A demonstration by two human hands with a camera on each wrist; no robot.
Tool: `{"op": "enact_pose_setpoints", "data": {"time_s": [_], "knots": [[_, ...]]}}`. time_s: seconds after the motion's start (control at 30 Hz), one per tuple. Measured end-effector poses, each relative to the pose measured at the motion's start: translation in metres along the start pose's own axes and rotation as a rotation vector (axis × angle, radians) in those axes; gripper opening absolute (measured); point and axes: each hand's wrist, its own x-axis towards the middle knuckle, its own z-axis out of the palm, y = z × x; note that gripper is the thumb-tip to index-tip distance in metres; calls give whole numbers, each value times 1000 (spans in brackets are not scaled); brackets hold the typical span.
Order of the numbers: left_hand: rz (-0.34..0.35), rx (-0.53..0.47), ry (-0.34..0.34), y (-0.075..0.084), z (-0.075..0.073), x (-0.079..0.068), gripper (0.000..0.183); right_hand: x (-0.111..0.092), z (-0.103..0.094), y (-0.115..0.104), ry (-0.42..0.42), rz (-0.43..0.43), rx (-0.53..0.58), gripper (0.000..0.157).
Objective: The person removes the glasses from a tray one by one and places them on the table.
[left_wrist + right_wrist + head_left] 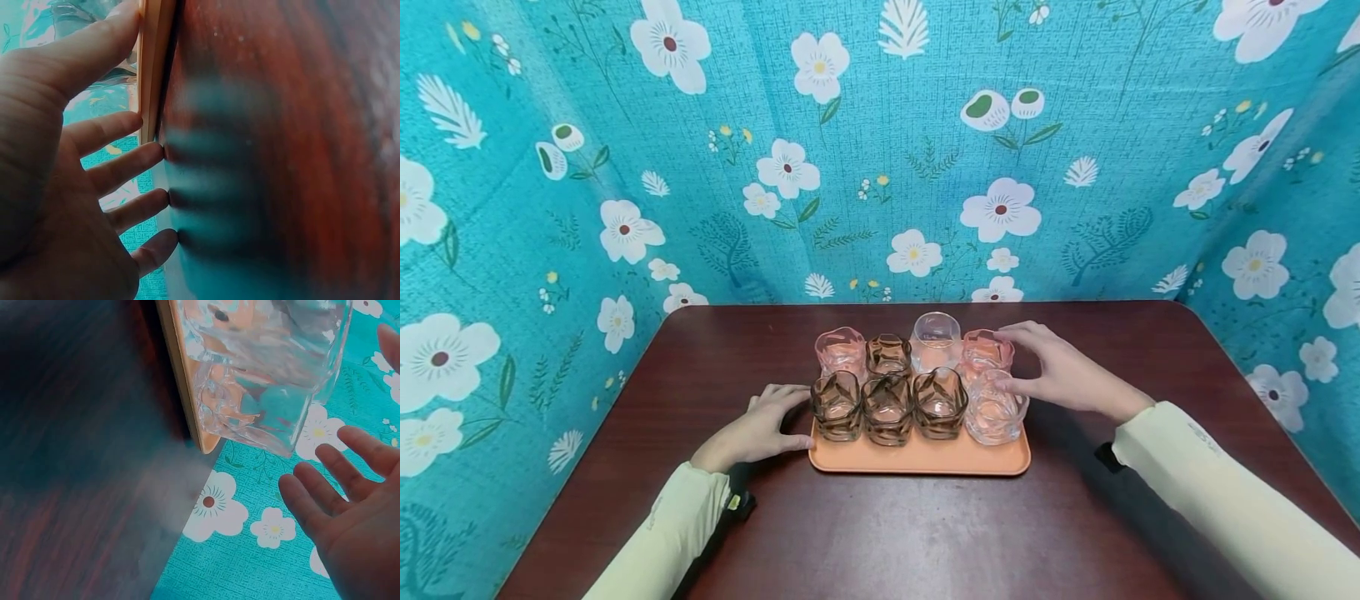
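Observation:
An orange tray (917,460) on the table carries several faceted glasses in two rows. In front stand three smoky brown glasses, one of them the left-end glass (837,407), and a clear glass (996,417) at the right end. Behind them are a pink glass (841,348), an amber glass (889,354), a taller clear glass (935,337) and another pink glass (987,348). My left hand (763,423) is at the tray's left end, fingers spread, thumb at the rim. Beside the right-end glasses, my right hand (1052,371) hovers with fingers apart, gripping nothing.
The dark reddish-brown table (917,533) extends in front of the tray and to both sides. A teal flowered cloth (880,167) hangs behind the table's back edge and along the sides.

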Motion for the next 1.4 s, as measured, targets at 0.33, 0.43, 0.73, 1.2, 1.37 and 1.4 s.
{"op": "enact_pose_setpoints", "data": {"time_s": [0.33, 0.43, 0.73, 1.2, 1.37, 1.4], "knots": [[11, -7, 17, -2, 2, 0, 81, -24, 5, -10, 35, -46, 8, 77], [4, -4, 10, -2, 3, 0, 81, -29, 9, -12, 36, -49, 11, 79], [3, -21, -3, -1, 1, 0, 81, -36, 18, -16, 44, -47, 5, 78], [24, -32, -13, -2, -1, -1, 80, -38, 25, -19, 103, -59, -26, 76], [23, -33, -19, -4, -1, -2, 81, -39, 26, -20, 99, -34, -18, 75], [21, -32, -18, -4, -1, -2, 81, -40, 26, -20, 98, -31, -15, 75]]}}
